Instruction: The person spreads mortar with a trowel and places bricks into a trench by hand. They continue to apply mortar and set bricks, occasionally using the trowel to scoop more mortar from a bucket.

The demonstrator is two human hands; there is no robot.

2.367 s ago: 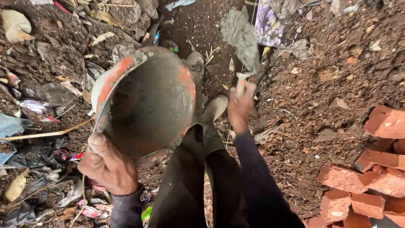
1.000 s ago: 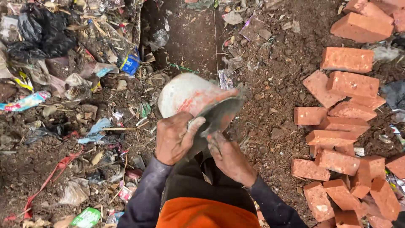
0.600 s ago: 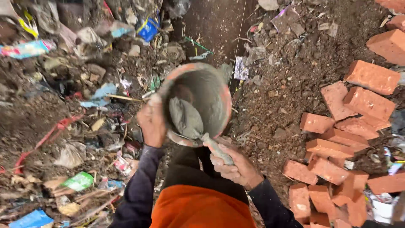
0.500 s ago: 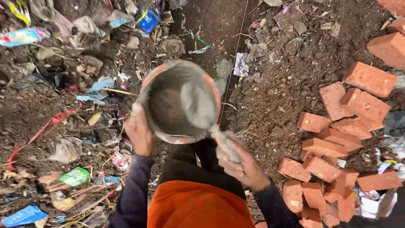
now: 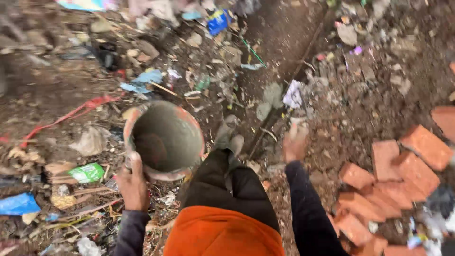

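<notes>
My left hand [image 5: 132, 182] grips the near rim of a round metal pan [image 5: 166, 140]. The pan is orange on the outside, coated grey with mortar inside, and tipped so its hollow faces me. My right hand [image 5: 294, 144] is stretched forward over the dirt to the right of my shoe [image 5: 230, 140]. It is blurred, with the fingers curled around a trowel [image 5: 298, 128]; only a pale stub shows above the fist. Between my arms are my dark trouser leg and orange garment [image 5: 222, 232].
Loose red bricks [image 5: 393, 175] lie heaped at the right. Litter, wrappers and plastic scraps [image 5: 85, 173] cover the ground at the left. A dark earth trench [image 5: 284, 42] runs away ahead, with grey lumps [image 5: 270, 97] beside it.
The trowel has left the pan. My right hand has swung out to the right over the dirt, and the pan has dropped lower on the left.
</notes>
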